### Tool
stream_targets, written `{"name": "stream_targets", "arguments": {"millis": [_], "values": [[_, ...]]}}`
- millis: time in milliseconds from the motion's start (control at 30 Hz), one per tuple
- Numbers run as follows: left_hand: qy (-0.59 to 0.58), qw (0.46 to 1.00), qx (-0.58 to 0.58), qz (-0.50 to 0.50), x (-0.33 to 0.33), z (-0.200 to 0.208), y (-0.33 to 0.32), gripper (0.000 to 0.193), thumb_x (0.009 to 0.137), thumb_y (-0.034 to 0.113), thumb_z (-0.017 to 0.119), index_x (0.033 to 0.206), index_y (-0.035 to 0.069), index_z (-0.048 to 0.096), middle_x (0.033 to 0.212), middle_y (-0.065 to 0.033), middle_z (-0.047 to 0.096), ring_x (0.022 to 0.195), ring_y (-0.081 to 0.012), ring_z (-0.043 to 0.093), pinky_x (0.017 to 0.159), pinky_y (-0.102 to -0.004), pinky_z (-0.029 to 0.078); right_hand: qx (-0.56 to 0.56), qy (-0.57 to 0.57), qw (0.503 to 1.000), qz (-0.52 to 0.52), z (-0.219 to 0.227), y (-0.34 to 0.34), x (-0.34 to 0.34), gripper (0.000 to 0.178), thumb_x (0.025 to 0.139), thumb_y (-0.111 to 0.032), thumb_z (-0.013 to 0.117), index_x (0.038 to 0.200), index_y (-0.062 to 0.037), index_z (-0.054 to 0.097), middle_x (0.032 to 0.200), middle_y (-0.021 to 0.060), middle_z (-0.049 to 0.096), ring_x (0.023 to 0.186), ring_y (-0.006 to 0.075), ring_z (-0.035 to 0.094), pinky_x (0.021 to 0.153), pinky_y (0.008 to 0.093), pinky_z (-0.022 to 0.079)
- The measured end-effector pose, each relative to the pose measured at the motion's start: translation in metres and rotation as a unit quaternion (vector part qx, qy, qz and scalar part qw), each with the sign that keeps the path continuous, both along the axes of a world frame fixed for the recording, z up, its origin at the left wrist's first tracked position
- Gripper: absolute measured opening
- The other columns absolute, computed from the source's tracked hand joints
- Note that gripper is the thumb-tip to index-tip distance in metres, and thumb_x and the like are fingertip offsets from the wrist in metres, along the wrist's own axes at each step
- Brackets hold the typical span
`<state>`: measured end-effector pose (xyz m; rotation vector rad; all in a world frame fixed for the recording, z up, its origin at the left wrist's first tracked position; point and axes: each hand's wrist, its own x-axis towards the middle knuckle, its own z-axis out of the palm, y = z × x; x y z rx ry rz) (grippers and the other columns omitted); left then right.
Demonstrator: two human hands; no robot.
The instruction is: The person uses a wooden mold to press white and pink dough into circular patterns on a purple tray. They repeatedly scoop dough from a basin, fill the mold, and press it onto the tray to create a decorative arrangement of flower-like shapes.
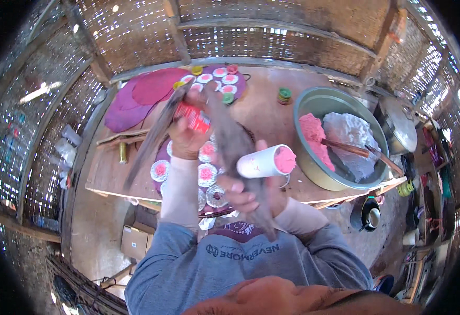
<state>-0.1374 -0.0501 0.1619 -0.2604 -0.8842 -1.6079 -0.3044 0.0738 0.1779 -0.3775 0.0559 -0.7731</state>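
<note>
My left hand [187,137] is closed around a red can-like container [193,117], held above the table. My right hand [248,194] grips a white cylinder [261,161], tilted right, with a soft pink mass [285,159] filling its open end. Both hands are above a round purple mat or tray bearing white rounds with pink centres [207,175], partly hidden by my arms. Two blurred grey strips of cloth [235,139] hang in front of the view and cover parts of both hands.
A large green basin [304,105] at the right holds pink and white masses and wooden-handled tools [345,147]. Purple round sheets [135,100] lie far left. More rounds [204,78] and small coloured cups [228,97] stand at the back. A metal pot [402,134] is beyond the basin.
</note>
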Motion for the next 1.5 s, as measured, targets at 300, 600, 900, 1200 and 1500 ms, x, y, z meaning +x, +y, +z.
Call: {"name": "stream_targets", "arguments": {"millis": [300, 600, 900, 1200, 1500], "values": [[-0.597, 0.571, -0.182, 0.533, 0.091, -0.041, 0.071, 0.03, 0.069, 0.024, 0.072, 0.09, 0.006, 0.061, 0.089, -0.0112, 0.063, 0.083, -0.0257, 0.059, 0.073, -0.0363, 0.045, -0.319, 0.431, 0.794, -0.287, -0.01, -0.031, 0.017, 0.05, 0.091, -0.022, 0.046, 0.134, -0.0029, 0.032, 0.09, 0.0023, 0.051, 0.07, 0.008, 0.047, 0.056, 0.0251, 0.042], [-0.708, 0.493, -0.195, 0.466, 0.094, -0.018, 0.116, 0.037, 0.06, 0.036, 0.074, 0.086, 0.011, 0.066, 0.081, -0.0104, 0.065, 0.074, -0.0309, 0.063, 0.067, -0.0408, 0.047, -0.598, 0.481, 0.586, -0.26, -0.002, -0.034, 0.053, 0.071, 0.083, -0.024, 0.058, 0.135, 0.0063, 0.021, 0.126, 0.0282, 0.042, 0.119, 0.038, 0.044, 0.098, 0.0393, 0.035], [-0.716, 0.604, -0.033, 0.348, 0.092, -0.083, 0.132, 0.053, 0.059, 0.033, 0.076, 0.103, 0.008, 0.062, 0.097, -0.0137, 0.064, 0.091, -0.0318, 0.061, 0.078, -0.0373, 0.047, -0.516, 0.503, 0.686, -0.104, -0.054, -0.023, 0.07, 0.079, 0.082, -0.03, 0.062, 0.138, 0.004, 0.017, 0.13, 0.0264, 0.039, 0.119, 0.0347, 0.044, 0.099, 0.0379, 0.035], [-0.395, 0.873, -0.022, 0.284, 0.191, -0.039, 0.067, 0.076, 0.07, 0.043, 0.073, 0.123, -0.002, 0.042, 0.125, -0.0141, 0.049, 0.12, -0.0268, 0.043, 0.095, -0.0387, 0.035, -0.325, 0.435, 0.819, 0.185, -0.019, -0.074, 0.075, 0.084, 0.079, -0.067, 0.046, 0.131, -0.0012, 0.037, 0.101, 0.0084, 0.057, 0.085, 0.0141, 0.054, 0.072, 0.0253, 0.043], [0.166, 0.976, 0.115, 0.082, 0.213, -0.097, 0.03, 0.066, 0.08, 0.07, 0.041, 0.091, 0.007, 0.054, 0.078, -0.0026, 0.044, 0.08, -0.0234, 0.042, 0.079, -0.0342, 0.035, -0.218, 0.53, 0.752, 0.325, -0.054, -0.118, 0.113, 0.069, 0.089, -0.06, 0.037, 0.128, -0.0041, 0.043, 0.106, 0.0079, 0.059, 0.084, 0.0135, 0.058, 0.073, 0.0266, 0.047]]}}
